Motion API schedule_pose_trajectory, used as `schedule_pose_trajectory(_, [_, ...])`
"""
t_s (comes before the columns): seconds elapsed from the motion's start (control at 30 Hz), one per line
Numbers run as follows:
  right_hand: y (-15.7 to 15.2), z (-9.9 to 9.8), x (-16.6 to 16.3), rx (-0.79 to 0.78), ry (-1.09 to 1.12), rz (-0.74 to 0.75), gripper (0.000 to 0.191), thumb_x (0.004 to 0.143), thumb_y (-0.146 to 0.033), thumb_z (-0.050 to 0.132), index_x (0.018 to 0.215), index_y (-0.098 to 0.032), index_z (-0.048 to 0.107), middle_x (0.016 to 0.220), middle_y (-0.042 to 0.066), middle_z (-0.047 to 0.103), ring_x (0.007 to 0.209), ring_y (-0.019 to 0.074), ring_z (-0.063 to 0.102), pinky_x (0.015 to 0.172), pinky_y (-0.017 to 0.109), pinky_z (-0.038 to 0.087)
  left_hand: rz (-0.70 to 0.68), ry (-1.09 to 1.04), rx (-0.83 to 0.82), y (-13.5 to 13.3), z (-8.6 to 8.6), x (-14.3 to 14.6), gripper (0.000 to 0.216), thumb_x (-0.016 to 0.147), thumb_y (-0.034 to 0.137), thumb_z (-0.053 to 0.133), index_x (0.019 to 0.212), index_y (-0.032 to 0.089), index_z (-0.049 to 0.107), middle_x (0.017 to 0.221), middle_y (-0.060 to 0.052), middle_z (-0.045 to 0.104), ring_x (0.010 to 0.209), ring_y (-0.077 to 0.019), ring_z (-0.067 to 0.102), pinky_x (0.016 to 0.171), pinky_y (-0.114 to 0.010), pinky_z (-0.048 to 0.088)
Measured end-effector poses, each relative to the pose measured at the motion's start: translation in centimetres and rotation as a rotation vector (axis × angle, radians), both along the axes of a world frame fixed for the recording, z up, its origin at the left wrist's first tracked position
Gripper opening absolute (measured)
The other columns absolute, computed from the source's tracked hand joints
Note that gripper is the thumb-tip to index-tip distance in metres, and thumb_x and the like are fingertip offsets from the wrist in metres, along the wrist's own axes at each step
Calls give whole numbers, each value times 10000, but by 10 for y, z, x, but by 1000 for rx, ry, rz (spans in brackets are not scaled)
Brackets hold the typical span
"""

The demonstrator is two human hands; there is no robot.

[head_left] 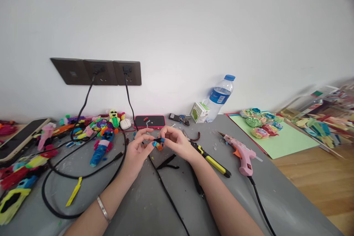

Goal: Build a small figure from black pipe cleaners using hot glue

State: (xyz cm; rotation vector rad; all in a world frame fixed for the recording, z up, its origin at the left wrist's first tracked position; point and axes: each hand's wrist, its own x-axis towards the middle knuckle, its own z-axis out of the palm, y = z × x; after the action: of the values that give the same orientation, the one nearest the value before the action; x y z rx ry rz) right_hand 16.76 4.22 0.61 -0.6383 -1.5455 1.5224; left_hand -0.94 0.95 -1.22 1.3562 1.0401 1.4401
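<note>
My left hand (137, 149) and my right hand (174, 142) meet over the middle of the grey table (155, 206). Both pinch one small craft piece (158, 143), black fuzzy wire with an orange bit beneath. The fingernails are painted blue. A silver bangle (103, 209) sits on my left wrist. A loose piece of black fuzzy wire (168, 163) lies on the table just under my right wrist. A black-and-yellow hand tool (211, 160) lies right beside my right forearm.
A pink glue gun (241, 152) with a black cord lies at right. Colourful fuzzy-wire figures (101, 129) crowd the left side. Black cables (83, 169) loop from wall sockets (96, 72). A red-cased phone (149, 121), a water bottle (220, 97) and paper flowers (261, 122) stand farther back.
</note>
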Motion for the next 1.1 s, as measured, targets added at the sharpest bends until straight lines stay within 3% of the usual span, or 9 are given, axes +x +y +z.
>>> schedule_pose_trajectory(0.4, [0, 2, 0, 2, 1, 14, 286, 855, -422, 705, 802, -199, 535, 735, -20, 509, 641, 125, 486, 626, 261, 434, 8, 1, 22, 0, -2, -1, 167, 805, 365, 742, 783, 205, 699, 1221, -122, 612, 1212, -289, 568, 799, -326, 539])
schedule_pose_trajectory(0.8, [0, 4, 1, -3, -29, -32, 363, 860, -530, 694, 802, -201, 553, 706, -11, 567, 627, 133, 530, 631, 274, 469, 48, 5, 4, 0, 3, 0, 239, 782, 428, 749, 736, 207, 672, 1202, -122, 618, 1206, -302, 562, 818, -346, 523])
schedule_pose_trajectory(1.1, [7, -4, 5, 47, 29, -131, 379, 907, -566, 605, 835, -195, 580, 706, -3, 591, 602, 132, 517, 618, 278, 399, 88, -10, -4, 0, 3, 0, 243, 775, 436, 753, 737, 207, 684, 1220, -129, 625, 1225, -308, 556, 833, -354, 525])
